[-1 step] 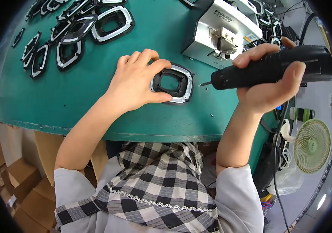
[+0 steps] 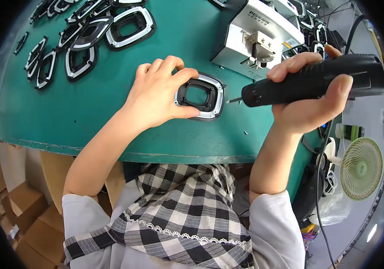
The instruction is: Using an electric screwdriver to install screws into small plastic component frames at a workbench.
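Note:
A black-and-silver rounded frame (image 2: 220, 95) with an open centre lies flat on the green table. My left hand (image 2: 151, 92) grips its left side, thumb at the near edge and index finger at the far edge. My right hand (image 2: 306, 112) holds a black electric screwdriver (image 2: 286, 88) almost level, its bit pointing left. The bit's tip is just right of the frame, apart from it, and seems to carry a small screw. Another loose screw (image 2: 245, 132) rests on the table nearer to me.
A silver screw feeder (image 2: 232, 47) stands beyond the screwdriver. Several similar frames (image 2: 131, 28) are spread at the far left, with more behind the feeder. A cable (image 2: 318, 193) runs down the right side near a green fan (image 2: 360, 168). Cardboard boxes (image 2: 23, 199) sit below the table's left edge.
My right hand has shifted slightly left and down, bringing the screwdriver's tip closer to the frame. My left hand and the frame have hardly moved.

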{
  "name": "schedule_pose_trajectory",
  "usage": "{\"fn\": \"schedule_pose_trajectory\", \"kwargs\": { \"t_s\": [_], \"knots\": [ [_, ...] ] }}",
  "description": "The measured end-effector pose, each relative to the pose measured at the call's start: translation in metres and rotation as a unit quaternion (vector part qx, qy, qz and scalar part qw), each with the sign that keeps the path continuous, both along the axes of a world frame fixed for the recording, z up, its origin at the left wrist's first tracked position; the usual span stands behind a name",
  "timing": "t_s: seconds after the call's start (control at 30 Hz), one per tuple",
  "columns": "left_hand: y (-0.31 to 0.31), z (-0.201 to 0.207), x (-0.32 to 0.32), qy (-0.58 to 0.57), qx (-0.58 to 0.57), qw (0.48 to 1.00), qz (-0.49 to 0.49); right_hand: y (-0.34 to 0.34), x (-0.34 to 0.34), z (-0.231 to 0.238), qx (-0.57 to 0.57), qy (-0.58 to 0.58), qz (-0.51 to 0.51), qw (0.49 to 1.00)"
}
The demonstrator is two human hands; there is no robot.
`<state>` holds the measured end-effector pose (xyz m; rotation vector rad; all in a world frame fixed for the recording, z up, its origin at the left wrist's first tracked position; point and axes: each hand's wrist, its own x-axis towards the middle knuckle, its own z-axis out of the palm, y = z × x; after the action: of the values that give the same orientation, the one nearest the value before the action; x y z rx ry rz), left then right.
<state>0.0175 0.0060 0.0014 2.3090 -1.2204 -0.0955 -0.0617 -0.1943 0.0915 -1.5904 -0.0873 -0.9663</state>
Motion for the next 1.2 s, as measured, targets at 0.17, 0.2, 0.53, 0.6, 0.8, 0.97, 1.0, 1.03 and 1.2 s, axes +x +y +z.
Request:
{"fn": "schedule_pose_trajectory", "kwargs": {
  "t_s": [0.17,0.2,0.53,0.6,0.8,0.97,1.0,1.03,1.2],
  "knots": [
    [-0.004,0.002,-0.006,-0.024,0.010,0.999,0.019,0.014,-0.008,-0.011,-0.015,0.037,0.020,0.999],
    [-0.004,0.003,-0.007,-0.031,0.019,0.999,0.027,0.016,-0.009,-0.012,-0.015,0.038,0.020,0.999],
    [-0.004,-0.001,-0.007,-0.039,0.001,0.999,0.029,0.033,-0.005,-0.028,0.013,-0.032,0.046,0.998],
    [-0.003,-0.002,-0.007,-0.035,-0.006,0.999,0.025,0.037,-0.007,-0.032,0.008,-0.048,0.041,0.998],
    [-0.002,-0.002,-0.008,-0.019,0.005,0.999,0.032,0.038,-0.016,-0.026,-0.081,0.062,0.056,0.993],
    [-0.002,-0.004,-0.008,-0.011,0.007,1.000,0.027,0.022,-0.006,-0.025,-0.069,0.039,0.048,0.996],
    [-0.001,-0.004,-0.008,-0.010,0.005,1.000,0.027,0.017,-0.001,-0.019,-0.049,0.038,0.012,0.998],
    [0.001,-0.003,-0.008,-0.012,0.003,1.000,0.027,0.009,0.007,-0.011,-0.034,-0.034,-0.028,0.998],
    [-0.003,0.002,-0.009,0.017,0.021,0.999,0.028,-0.032,0.025,0.036,-0.108,-0.150,-0.132,0.974]
  ]
}}
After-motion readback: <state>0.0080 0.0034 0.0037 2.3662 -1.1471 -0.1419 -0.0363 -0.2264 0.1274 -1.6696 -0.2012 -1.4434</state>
